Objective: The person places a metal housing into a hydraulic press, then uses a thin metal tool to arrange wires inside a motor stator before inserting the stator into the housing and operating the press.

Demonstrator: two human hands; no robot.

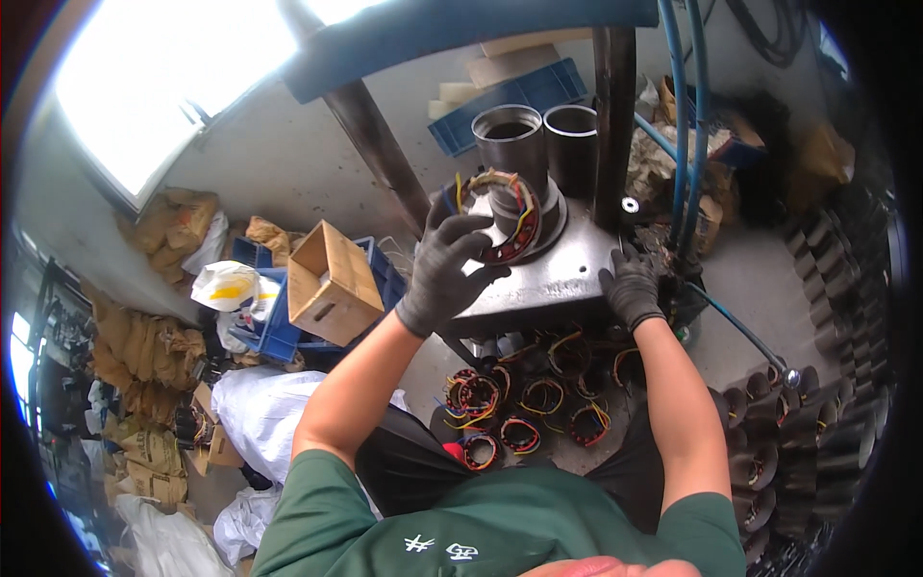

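Observation:
My left hand [444,274], in a dark glove, grips the rim of a ring-shaped motor stator [510,216] with copper windings and coloured wires. The stator leans tilted against a grey metal sleeve [510,139] standing on the steel press plate [548,279]. My right hand [632,287], also gloved, rests flat on the plate's right edge, fingers spread, holding nothing. A second metal sleeve [574,144] stands just behind the first. Below the plate lie several more wound stators [524,399] with loose yellow, red and blue leads.
A dark vertical column [613,115] rises right of the sleeves, with blue hoses [678,125] beside it. Stacked dark metal housings [798,423] line the right. An open cardboard box [332,279] in blue crates, sacks and bags fill the left floor.

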